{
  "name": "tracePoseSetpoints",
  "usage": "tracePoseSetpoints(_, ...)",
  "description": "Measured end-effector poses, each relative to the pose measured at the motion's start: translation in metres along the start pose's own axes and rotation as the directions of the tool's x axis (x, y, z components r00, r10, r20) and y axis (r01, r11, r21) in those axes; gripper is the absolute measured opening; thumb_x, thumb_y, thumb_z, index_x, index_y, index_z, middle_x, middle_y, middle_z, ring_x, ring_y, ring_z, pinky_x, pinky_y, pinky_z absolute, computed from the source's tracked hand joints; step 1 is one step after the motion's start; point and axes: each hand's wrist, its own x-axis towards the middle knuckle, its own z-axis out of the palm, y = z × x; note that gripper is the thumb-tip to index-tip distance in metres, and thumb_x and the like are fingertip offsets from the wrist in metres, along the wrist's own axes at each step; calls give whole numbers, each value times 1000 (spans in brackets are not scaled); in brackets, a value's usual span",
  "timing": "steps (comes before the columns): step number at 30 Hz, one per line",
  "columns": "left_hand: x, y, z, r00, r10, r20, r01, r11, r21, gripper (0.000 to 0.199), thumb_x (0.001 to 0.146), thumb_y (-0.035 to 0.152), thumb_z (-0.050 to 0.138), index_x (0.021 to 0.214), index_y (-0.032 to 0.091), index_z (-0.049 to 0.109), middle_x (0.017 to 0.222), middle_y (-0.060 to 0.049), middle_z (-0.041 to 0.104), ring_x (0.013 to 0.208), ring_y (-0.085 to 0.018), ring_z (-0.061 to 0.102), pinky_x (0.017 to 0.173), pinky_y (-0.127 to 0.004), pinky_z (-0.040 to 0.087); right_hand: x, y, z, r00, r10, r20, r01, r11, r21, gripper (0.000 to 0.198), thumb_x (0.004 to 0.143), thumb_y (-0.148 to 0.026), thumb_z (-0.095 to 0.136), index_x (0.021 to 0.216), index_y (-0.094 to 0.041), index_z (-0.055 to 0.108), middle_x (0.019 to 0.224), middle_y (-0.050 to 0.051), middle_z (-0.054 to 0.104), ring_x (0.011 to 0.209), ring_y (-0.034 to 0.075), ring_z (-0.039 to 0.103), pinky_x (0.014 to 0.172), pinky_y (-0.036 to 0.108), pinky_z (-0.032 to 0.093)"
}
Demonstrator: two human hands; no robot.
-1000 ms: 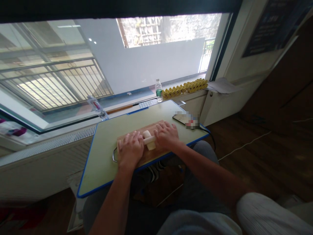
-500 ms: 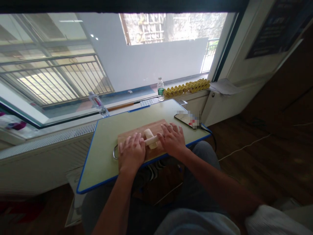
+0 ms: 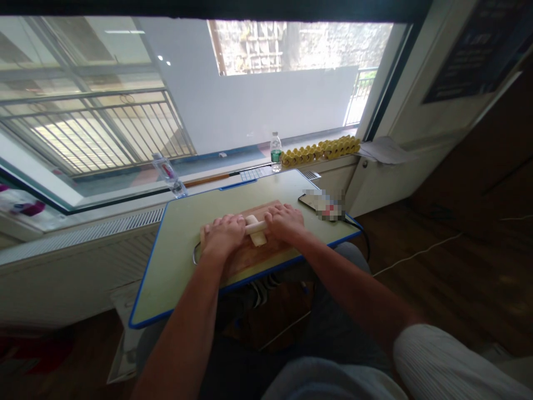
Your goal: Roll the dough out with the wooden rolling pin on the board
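The left hand [image 3: 226,233] and the right hand [image 3: 285,222], two in all, are gripping one pale rolling pin [image 3: 255,227], each with fingers bent nearly closed over one end. The pin is lying across one pale dough-like strip [image 3: 259,239], which is resting on one wooden board [image 3: 258,255] near the front edge of one blue-rimmed worktop [image 3: 177,239]. One phone [image 3: 318,205] is lying to the right of the board, and one green-labelled bottle [image 3: 275,154] and one red-labelled bottle [image 3: 169,174] are standing beyond the far edge.

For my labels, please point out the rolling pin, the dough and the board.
Rolling pin [image 3: 255,227]: head view, middle of shaft.
Dough [image 3: 259,239]: head view, near end.
Board [image 3: 252,258]: head view, bare near part.
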Motion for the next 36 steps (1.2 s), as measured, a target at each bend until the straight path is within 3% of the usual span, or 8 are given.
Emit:
tracePoseSetpoints(5,-28,5,9,993,0,-116,-2,1000,-16,57,108,45,22,137,27,67,148,-10,66,133,-34,58,111,-56,43,-29,0,1,988,34,-154,-21,996,87,43,110,-44,40,132,-21,69,142,11,67,136,30,51,109,45,44)
tracePoseSetpoints(10,-41,8,13,968,3,-251,-7,1000,-14,51,108,44,29,116,24,75,128,-10,74,119,-31,62,108,-49,44,-41,11,1,980,-66,-189,112,963,246,35,103,-42,59,127,-21,73,133,7,72,129,24,55,116,37,41)
tracePoseSetpoints(13,-38,7,14,967,-4,-256,-11,998,-58,47,107,41,32,117,23,75,128,-9,74,119,-29,61,109,-46,44,-43,17,-1,974,-89,-208,154,934,323,25,94,-30,71,118,-24,76,123,3,75,123,23,57,112,33,44)
tracePoseSetpoints(16,-37,6,15,969,10,-246,-38,993,-110,46,107,39,32,117,22,74,129,-8,73,119,-29,60,111,-44,44,-47,17,-1,968,-110,-226,185,920,345,24,94,-25,71,117,-23,76,120,4,76,121,23,58,113,34,43)
tracePoseSetpoints(20,-46,9,12,970,14,-241,-57,984,-171,46,108,40,30,111,22,72,123,-8,73,116,-29,59,108,-44,46,-58,15,4,962,-105,-252,194,911,365,24,98,-28,68,121,-23,74,127,5,75,127,24,56,117,37,41)
tracePoseSetpoints(25,-65,19,2,965,-35,-258,4,993,-120,42,107,42,34,101,25,72,114,-9,72,111,-30,59,97,-45,49,-67,18,11,965,-104,-239,197,892,406,29,98,-22,66,127,-23,72,134,4,73,133,23,54,121,37,38)
tracePoseSetpoints(30,-60,19,-1,959,-50,-278,43,999,-34,43,108,42,32,98,24,70,108,-11,71,108,-29,61,96,-44,49,-57,19,0,963,-165,-215,239,891,387,24,99,-25,67,122,-22,73,125,6,74,125,23,58,114,36,43)
tracePoseSetpoints(36,-25,5,-9,946,-111,-305,112,994,-16,52,109,43,26,101,20,71,108,-13,73,107,-29,65,96,-41,49,-12,15,-14,953,-231,-196,288,890,354,23,99,-29,70,120,-20,73,122,8,75,120,22,62,105,32,45)
